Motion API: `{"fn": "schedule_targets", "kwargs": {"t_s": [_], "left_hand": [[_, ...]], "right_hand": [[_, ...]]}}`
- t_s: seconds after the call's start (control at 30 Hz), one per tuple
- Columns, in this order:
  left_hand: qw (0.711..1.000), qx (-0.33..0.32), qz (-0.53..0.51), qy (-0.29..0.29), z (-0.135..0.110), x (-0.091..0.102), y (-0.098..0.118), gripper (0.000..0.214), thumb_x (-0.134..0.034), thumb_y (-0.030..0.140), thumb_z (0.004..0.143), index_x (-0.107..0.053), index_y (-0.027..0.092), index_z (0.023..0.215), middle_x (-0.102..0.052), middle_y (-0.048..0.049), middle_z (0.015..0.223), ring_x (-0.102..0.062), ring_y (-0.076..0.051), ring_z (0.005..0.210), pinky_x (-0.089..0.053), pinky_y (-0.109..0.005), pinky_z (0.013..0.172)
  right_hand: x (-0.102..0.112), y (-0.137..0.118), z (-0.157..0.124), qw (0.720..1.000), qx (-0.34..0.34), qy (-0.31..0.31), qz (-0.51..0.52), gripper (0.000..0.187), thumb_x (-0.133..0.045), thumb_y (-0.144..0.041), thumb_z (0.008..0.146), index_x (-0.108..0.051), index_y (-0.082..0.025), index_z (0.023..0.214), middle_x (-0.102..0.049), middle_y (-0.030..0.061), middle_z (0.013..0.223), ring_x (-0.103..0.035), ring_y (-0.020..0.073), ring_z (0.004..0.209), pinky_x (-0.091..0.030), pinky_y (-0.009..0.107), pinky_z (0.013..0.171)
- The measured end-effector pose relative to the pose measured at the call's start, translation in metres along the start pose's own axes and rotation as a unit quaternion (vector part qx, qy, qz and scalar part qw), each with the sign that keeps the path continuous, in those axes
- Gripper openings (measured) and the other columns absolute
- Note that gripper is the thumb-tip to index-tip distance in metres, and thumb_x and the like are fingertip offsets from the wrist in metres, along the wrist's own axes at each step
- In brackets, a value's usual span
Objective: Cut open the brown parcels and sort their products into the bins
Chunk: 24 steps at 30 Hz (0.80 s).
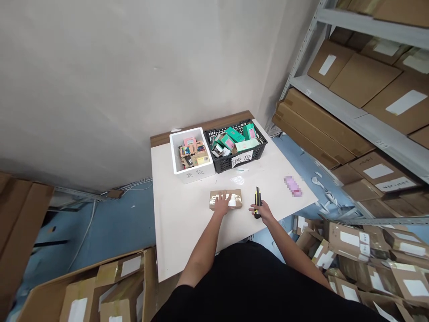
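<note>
A small taped cardboard box (237,197) with a white label lies on the white table, close to its front edge. My left hand (221,204) rests on top of the box, fingers spread across the tape and label. To the right of the box, my right hand (263,211) is closed around a yellow and black utility knife (257,199), which points away from me. I cannot tell whether its blade is out.
At the table's (177,223) back stand a white foam bin (194,175) and a black plastic basket (221,165), both holding small packages. A blurred pink item (292,186) lies at right. Shelves (348,107) of cartons and a parcel heap (351,241) flank the right; a big carton (149,277) stands left.
</note>
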<state>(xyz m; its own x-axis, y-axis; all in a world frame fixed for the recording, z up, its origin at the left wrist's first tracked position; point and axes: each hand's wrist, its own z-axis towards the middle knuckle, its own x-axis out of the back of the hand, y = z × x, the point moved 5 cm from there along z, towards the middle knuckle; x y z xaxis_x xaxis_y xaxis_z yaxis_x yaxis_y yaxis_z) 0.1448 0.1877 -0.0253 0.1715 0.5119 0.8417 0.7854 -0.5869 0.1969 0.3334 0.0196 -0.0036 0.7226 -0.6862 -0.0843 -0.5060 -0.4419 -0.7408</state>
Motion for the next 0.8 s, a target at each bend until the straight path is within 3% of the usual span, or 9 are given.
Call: {"fn": "schedule_targets", "kwargs": {"t_s": [0.1, 0.2, 0.43, 0.57, 0.8], "left_hand": [[0.999, 0.036, 0.005, 0.009, -0.001, -0.018, 0.004, 0.084, -0.057, 0.053, 0.099, -0.018, 0.035, 0.17, -0.01, -0.0046, 0.18, -0.005, -0.036, 0.165, -0.019, -0.055, 0.131], [0.996, 0.086, 0.008, 0.025, -0.003, -0.032, 0.013, 0.083, -0.052, 0.055, 0.101, -0.013, 0.036, 0.171, -0.009, -0.0058, 0.18, -0.006, -0.038, 0.165, -0.022, -0.058, 0.129], [0.995, 0.099, -0.01, 0.003, 0.001, -0.029, 0.014, 0.083, -0.052, 0.056, 0.1, -0.013, 0.037, 0.171, -0.007, -0.0058, 0.18, -0.006, -0.038, 0.165, -0.024, -0.059, 0.128], [0.994, 0.105, -0.018, -0.006, 0.002, -0.026, 0.013, 0.083, -0.052, 0.055, 0.099, -0.013, 0.037, 0.171, -0.006, -0.0049, 0.18, -0.005, -0.038, 0.165, -0.023, -0.06, 0.129], [0.995, 0.101, -0.012, -0.001, -0.002, -0.028, 0.018, 0.084, -0.052, 0.055, 0.099, -0.012, 0.037, 0.171, -0.007, -0.0057, 0.18, -0.005, -0.039, 0.165, -0.025, -0.06, 0.128]], "right_hand": [[0.001, 0.007, 0.018, 0.997, -0.021, -0.026, -0.07, 0.026, -0.074, -0.036, 0.092, -0.052, -0.023, 0.091, -0.064, -0.003, 0.062, -0.062, 0.0141, 0.043, -0.05, 0.023, 0.043], [-0.005, 0.012, 0.039, 0.981, -0.041, -0.046, -0.181, 0.037, -0.062, -0.053, 0.1, -0.054, -0.022, 0.082, -0.054, -0.005, 0.048, -0.05, 0.0118, 0.033, -0.04, 0.021, 0.036], [-0.025, 0.007, 0.078, 0.946, -0.041, -0.076, -0.314, 0.054, -0.057, -0.066, 0.1, -0.055, -0.021, 0.071, -0.053, -0.0021, 0.046, -0.047, 0.0118, 0.034, -0.037, 0.024, 0.04], [-0.024, 0.002, 0.082, 0.935, -0.041, -0.104, -0.336, 0.056, -0.056, -0.069, 0.1, -0.056, -0.021, 0.071, -0.051, -0.0031, 0.045, -0.046, 0.0115, 0.036, -0.037, 0.024, 0.041], [-0.003, 0.011, 0.063, 0.916, -0.004, -0.123, -0.381, 0.055, -0.057, -0.066, 0.1, -0.054, -0.021, 0.068, -0.054, -0.002, 0.045, -0.047, 0.0123, 0.036, -0.036, 0.025, 0.043]]}}
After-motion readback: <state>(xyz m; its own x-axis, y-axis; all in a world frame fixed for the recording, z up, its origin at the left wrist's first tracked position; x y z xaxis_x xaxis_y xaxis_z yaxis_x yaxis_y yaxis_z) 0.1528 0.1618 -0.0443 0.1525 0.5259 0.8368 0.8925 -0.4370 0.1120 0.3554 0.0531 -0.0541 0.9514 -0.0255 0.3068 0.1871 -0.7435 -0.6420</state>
